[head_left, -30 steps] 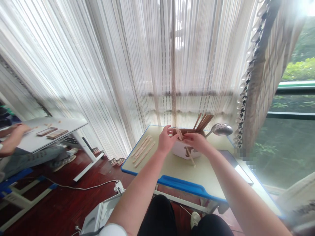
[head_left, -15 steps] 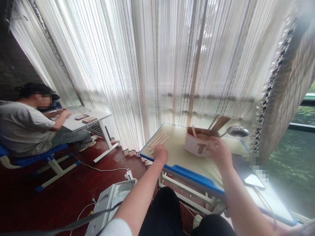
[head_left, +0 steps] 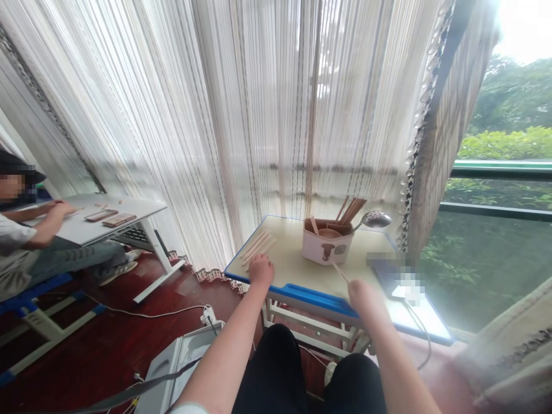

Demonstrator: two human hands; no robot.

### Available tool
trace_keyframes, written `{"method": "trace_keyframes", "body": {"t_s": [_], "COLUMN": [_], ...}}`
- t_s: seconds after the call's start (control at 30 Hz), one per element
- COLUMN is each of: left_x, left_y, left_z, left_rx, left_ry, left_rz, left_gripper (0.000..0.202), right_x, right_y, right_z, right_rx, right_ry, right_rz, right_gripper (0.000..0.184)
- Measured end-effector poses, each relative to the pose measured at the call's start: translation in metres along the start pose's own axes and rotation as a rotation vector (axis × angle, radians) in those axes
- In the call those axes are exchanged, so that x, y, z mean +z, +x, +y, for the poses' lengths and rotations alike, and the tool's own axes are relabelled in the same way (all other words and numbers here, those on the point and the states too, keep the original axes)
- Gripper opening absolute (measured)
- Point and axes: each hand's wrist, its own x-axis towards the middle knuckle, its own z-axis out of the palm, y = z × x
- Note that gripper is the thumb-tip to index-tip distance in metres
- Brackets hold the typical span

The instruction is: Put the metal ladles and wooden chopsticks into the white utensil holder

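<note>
Several pale wooden chopsticks (head_left: pixel 260 246) lie side by side at the left of the small table. My left hand (head_left: pixel 261 269) rests by their near ends, its fingers curled in; what is under them is hidden. My right hand (head_left: pixel 361 294), at the table's front edge, is closed on the near end of a pale chopstick (head_left: pixel 340 272). That chopstick slants toward the front of a pinkish-white utensil holder (head_left: pixel 314 247). The holder has a brown pattern and contains brown chopsticks (head_left: pixel 352 210), a pale wooden handle and a slotted metal ladle (head_left: pixel 376 219).
A dark phone-like device (head_left: pixel 387 278) with a cable lies on the table's right side, partly blurred. A blue pencil groove (head_left: pixel 317 296) runs along the front edge. A grey-white case (head_left: pixel 183 351) stands on the floor. At left, a person (head_left: pixel 26 230) sits at another table (head_left: pixel 142 211).
My right hand has come down from the front of the utensil holder to the chopstick at the table's front edge. My left hand stays by the laid-out chopsticks. The view has turned right.
</note>
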Motion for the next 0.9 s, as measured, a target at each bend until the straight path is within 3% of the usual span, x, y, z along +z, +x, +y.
{"method": "trace_keyframes", "body": {"t_s": [0.1,0.2,0.3,0.4,0.53,0.67,0.77,0.9], "left_x": [0.001,0.003,0.004,0.006,0.010,0.012,0.014,0.015], "left_y": [0.000,0.002,0.004,0.004,0.005,0.007,0.007,0.007], "left_z": [0.001,0.002,0.002,0.000,-0.003,-0.005,-0.007,-0.008], "left_rx": [0.006,-0.009,-0.058,-0.050,-0.039,-0.024,-0.006,-0.001], "left_ry": [0.014,0.044,0.089,0.097,0.075,0.045,0.037,0.034], "left_rz": [0.016,-0.012,-0.021,-0.010,-0.011,0.008,0.038,0.056], "left_gripper": [0.026,0.026,0.029,0.029,0.026,0.024,0.022,0.021], "right_x": [-0.032,-0.075,-0.115,-0.131,-0.104,-0.056,-0.035,-0.030], "right_y": [-0.004,0.008,0.040,0.084,0.128,0.142,0.144,0.146], "right_z": [0.000,-0.022,-0.057,-0.084,-0.092,-0.084,-0.079,-0.076], "right_rx": [-0.046,-0.121,-0.262,-0.302,-0.316,-0.239,-0.178,-0.162], "right_ry": [0.148,0.345,0.601,0.792,0.850,0.677,0.552,0.439], "right_rz": [0.004,0.196,0.307,0.398,0.473,0.513,0.423,0.281], "right_gripper": [0.031,0.032,0.036,0.037,0.035,0.027,0.024,0.025]}}
